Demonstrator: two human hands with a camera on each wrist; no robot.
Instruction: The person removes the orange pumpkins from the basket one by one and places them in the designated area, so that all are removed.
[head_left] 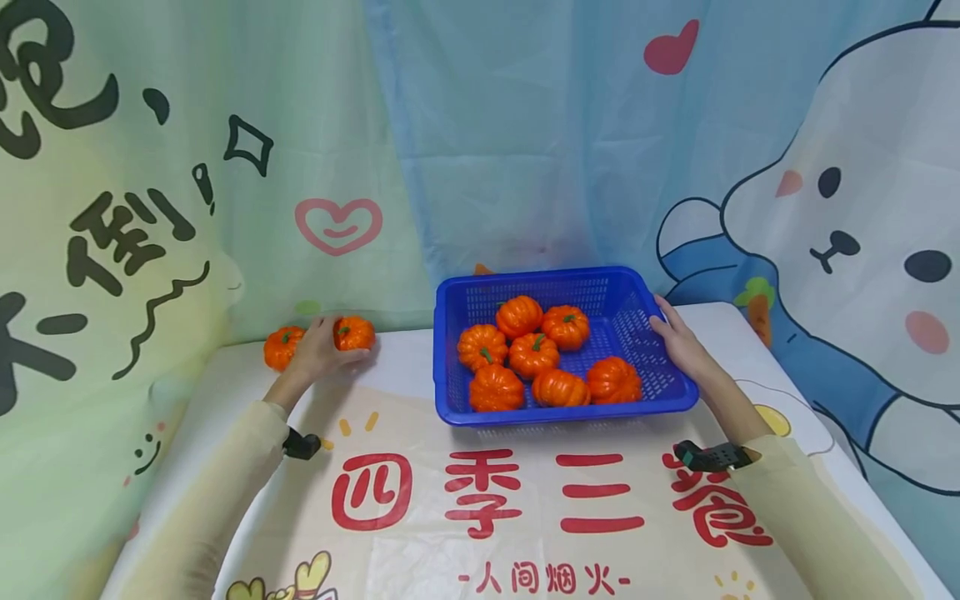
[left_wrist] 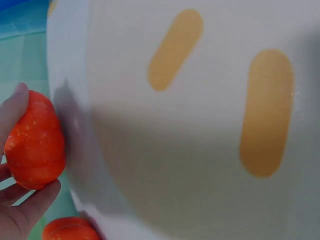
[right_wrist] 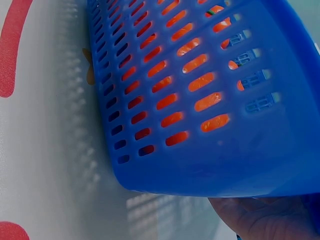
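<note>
My left hand (head_left: pixel 318 348) grips a small orange pumpkin (head_left: pixel 354 333) at the table's back left, thumb and fingers on opposite sides of it. In the left wrist view this pumpkin (left_wrist: pixel 36 142) sits between the thumb and fingers. Just left of that hand lies a second pumpkin (head_left: pixel 282 348). My right hand (head_left: pixel 681 337) holds the right rim of a blue plastic basket (head_left: pixel 566 415). Inside the basket rest several orange pumpkins (head_left: pixel 534 357), mostly toward its left and front. Their orange shows through the slots of the basket wall (right_wrist: pixel 165 175) in the right wrist view.
A white table (head_left: pixel 405 354) carries a beige mat (head_left: pixel 420 567) with red printed characters. Behind it hangs a printed curtain (head_left: pixel 517 167), close to the table's back edge. Each wrist wears a black strap device (head_left: pixel 712 457).
</note>
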